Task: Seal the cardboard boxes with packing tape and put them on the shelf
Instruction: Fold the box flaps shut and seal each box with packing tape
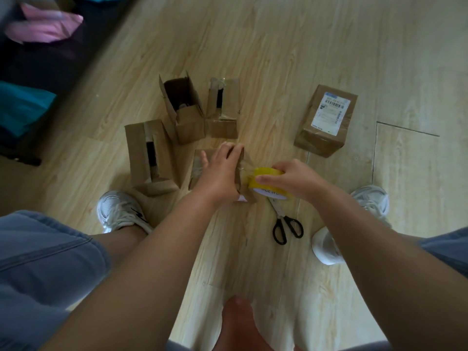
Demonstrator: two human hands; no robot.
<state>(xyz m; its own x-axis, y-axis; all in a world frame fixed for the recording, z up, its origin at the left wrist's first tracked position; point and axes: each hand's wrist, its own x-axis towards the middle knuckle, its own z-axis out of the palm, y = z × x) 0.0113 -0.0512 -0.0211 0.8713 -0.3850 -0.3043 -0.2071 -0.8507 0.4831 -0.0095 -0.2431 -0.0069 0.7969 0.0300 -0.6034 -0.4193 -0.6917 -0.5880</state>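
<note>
Left hand presses one of five boxes; right hand grips tape

- Light wood-grain plank floor: carries everything listed.
- Black-handled scissors with metal blades: flat on the floor, right of centre toward the near edge, handles nearest, blades pointing away.
- White rounded object: near the scissors, to their right; identity unclear.
- Crumpled pink fabric: far-left corner, blurred.
- Teal fabric: left edge.

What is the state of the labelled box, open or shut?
Shut. The labelled box shows flat, closed faces, with no gap or raised flap.
</note>
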